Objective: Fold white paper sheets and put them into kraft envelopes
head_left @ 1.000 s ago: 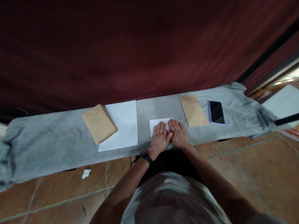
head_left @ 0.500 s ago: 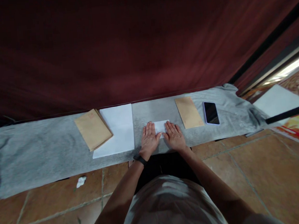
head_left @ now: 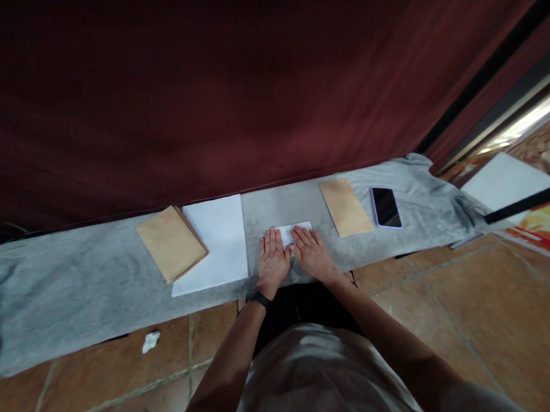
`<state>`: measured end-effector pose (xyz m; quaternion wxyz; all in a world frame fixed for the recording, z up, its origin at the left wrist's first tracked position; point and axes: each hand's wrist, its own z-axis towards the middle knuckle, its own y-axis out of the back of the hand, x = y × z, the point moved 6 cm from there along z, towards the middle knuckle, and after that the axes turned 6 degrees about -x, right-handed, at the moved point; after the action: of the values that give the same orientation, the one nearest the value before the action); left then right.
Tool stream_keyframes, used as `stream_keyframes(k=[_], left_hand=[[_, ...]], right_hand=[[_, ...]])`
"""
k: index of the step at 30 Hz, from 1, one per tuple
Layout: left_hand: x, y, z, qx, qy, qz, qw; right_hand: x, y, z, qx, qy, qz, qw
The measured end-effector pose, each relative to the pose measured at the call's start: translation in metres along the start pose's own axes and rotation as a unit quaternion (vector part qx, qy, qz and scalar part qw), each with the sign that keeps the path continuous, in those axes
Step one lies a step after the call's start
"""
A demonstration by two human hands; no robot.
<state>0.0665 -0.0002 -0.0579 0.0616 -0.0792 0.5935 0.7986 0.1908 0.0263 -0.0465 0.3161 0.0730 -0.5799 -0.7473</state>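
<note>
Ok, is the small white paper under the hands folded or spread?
Probably folded: the small white paper lies flat, far smaller than the large white sheet. Left hand and right hand hide part of it.

Envelope [head_left: 346,207] between paper [head_left: 285,234] and phone [head_left: 386,207]

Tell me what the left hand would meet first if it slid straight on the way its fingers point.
Sliding on over the grey cloth, the left hand would probably meet the dark red fabric first, though its depth is hard to judge.
</note>
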Motion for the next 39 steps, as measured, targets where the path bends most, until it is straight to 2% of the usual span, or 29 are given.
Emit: stream_keyframes(k=[5,12,22,33,37,39], left_hand=[[0.000,0.000,0.000,0.011,-0.003,0.009,1.000],[-0.001,0.001,0.000,-0.005,0.000,0.008,1.000],[-0.002,0.000,0.001,0.032,0.015,0.038,0.999],[-0.003,0.003,0.002,0.036,0.016,0.044,0.998],[-0.004,0.003,0.002,0.034,0.016,0.044,0.998],[-0.003,0.003,0.002,0.034,0.016,0.042,0.998]], right_hand=[[0.006,-0.005,-0.002,-0.020,0.011,0.004,1.000],[-0.009,-0.004,-0.003,-0.030,-0.011,-0.011,0.999],[-0.026,-0.001,-0.007,-0.038,-0.034,-0.031,0.998],[-0.042,0.003,-0.013,-0.048,-0.045,-0.045,0.997],[-0.041,0.009,-0.016,-0.050,-0.074,-0.049,0.995],[-0.033,0.012,-0.016,-0.051,-0.062,-0.039,0.996]])
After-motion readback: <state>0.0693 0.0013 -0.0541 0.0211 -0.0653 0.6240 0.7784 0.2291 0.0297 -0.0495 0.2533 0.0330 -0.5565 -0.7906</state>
